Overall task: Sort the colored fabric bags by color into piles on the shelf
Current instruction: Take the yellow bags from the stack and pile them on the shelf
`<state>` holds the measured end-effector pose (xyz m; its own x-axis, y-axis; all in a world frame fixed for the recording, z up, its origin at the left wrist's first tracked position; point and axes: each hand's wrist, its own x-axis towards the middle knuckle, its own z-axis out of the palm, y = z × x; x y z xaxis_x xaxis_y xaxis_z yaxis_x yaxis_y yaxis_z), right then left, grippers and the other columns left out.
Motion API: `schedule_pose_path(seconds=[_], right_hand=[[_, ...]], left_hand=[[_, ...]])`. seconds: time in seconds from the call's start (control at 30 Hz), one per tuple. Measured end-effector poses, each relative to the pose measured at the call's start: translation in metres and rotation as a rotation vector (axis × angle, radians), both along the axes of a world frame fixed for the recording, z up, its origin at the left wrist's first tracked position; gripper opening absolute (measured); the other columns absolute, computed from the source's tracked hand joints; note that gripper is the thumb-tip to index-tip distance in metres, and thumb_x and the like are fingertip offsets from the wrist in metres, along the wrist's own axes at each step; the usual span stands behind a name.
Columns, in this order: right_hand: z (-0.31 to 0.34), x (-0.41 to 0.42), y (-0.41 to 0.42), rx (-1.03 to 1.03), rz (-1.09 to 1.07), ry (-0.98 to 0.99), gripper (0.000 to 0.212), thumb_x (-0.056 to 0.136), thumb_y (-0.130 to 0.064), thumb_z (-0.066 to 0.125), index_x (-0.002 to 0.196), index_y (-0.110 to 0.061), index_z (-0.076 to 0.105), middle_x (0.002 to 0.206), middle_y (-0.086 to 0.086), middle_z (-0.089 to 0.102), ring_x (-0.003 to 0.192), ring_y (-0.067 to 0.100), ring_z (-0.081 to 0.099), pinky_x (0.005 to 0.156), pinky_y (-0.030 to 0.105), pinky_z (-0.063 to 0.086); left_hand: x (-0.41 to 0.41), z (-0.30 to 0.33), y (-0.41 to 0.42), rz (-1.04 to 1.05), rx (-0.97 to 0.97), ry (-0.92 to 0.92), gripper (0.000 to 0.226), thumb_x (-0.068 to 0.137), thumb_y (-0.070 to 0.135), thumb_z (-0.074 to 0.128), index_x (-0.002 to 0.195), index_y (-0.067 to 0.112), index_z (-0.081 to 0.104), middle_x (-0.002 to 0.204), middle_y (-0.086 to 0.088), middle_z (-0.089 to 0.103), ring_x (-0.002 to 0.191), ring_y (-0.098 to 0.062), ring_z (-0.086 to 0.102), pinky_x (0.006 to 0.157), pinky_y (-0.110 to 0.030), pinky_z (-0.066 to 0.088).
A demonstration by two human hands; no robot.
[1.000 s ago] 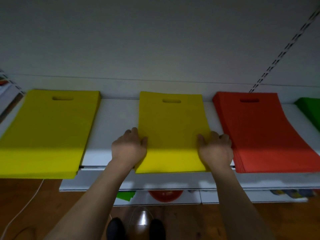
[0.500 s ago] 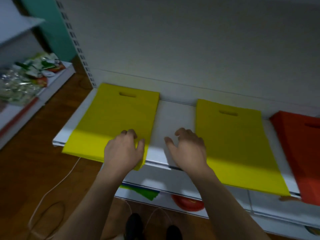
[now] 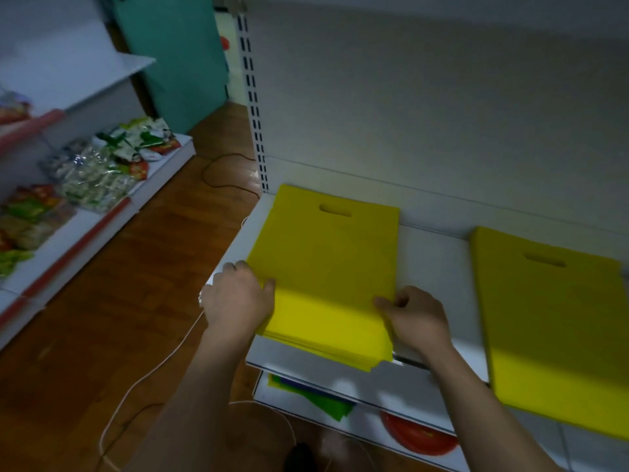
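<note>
**Two hands at the left-hand yellow pile**

In front of you a white metal shelf (image 3: 432,264) runs left to right, smooth and flat, backed by a plain pale panel with a slotted upright (image 3: 253,107) at its left end. To your left, across a floor of brown wooden boards (image 3: 136,284), stands a second white shelving unit (image 3: 85,233) edged in red and loaded with crinkled, glossy packets (image 3: 102,165). On the main shelf lie two rectangular piles of flat, matte yellow fabric bags, each with an oval die-cut handle slot at the far end. The right yellow pile (image 3: 551,335) lies well apart from your hands and overhangs the shelf's front edge. The left yellow pile (image 3: 326,274) lies at the shelf's left end, its layered near edges stepping out over the front lip. Your left hand (image 3: 238,301) grips this pile's near left edge, thumb on top of the fabric and fingers curled down beside it. Your right hand (image 3: 417,318) pinches the pile's near right edge between thumb and curled fingers. On the lower shelf, green and purple fabric (image 3: 316,396) and a round red plate-like object (image 3: 415,434) show partly. A thin white cable (image 3: 146,373) trails across the floor.
</note>
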<state>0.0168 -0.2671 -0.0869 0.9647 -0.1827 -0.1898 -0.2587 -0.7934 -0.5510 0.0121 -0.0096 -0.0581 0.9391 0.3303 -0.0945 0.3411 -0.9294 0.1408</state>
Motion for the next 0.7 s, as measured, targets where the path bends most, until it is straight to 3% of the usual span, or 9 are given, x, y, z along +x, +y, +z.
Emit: schedule_pose_path(seconds=[0.17,0.4,0.5,0.6,0.7], right_hand=[[-0.001,-0.007,-0.006,0.037,-0.013,-0.045,0.041,0.089,-0.031,0.064,0.064,-0.015,0.034,0.060,0.002,0.036,0.055,0.016,0.034,0.052,0.030,0.024],[0.012,0.010,-0.009,-0.023,0.010,0.030,0.050,0.096,-0.044,0.050,0.060,-0.015,0.030,0.058,0.004,0.034,0.054,0.019,0.036,0.048,0.033,0.017],[0.017,0.007,-0.017,-0.100,0.029,-0.040,0.046,0.098,-0.039,0.047,0.061,-0.017,0.033,0.065,0.009,0.047,0.070,0.030,0.048,0.055,0.037,0.019],[0.022,-0.009,-0.034,-0.222,0.022,-0.173,0.038,0.099,-0.038,0.046,0.068,-0.017,0.042,0.086,0.016,0.061,0.086,0.034,0.057,0.060,0.036,0.023],[0.023,-0.025,-0.066,-0.278,-0.023,-0.372,0.030,0.096,-0.032,0.054,0.081,-0.006,0.061,0.083,0.021,0.063,0.080,0.039,0.060,0.060,0.039,0.035]], left_hand=[[0.019,0.002,-0.007,-0.024,0.003,0.073,0.067,0.093,0.054,0.049,0.132,0.000,0.041,0.132,-0.017,0.048,0.120,-0.035,0.049,0.093,-0.042,0.041],[0.038,0.003,-0.001,-0.080,-0.089,0.227,0.051,0.095,0.050,0.048,0.118,0.005,0.051,0.119,-0.017,0.057,0.108,-0.034,0.057,0.082,-0.037,0.044],[0.038,-0.002,-0.003,-0.132,-0.174,0.160,0.035,0.097,0.040,0.050,0.095,0.005,0.051,0.100,-0.019,0.059,0.096,-0.038,0.059,0.073,-0.037,0.045],[0.029,-0.002,-0.020,-0.210,-0.202,0.032,0.030,0.096,0.035,0.054,0.088,0.006,0.056,0.092,-0.019,0.060,0.086,-0.038,0.059,0.068,-0.036,0.047],[0.013,0.005,-0.055,-0.279,-0.253,-0.132,0.027,0.093,0.034,0.058,0.074,0.016,0.051,0.085,-0.018,0.062,0.080,-0.039,0.059,0.060,-0.032,0.039]])
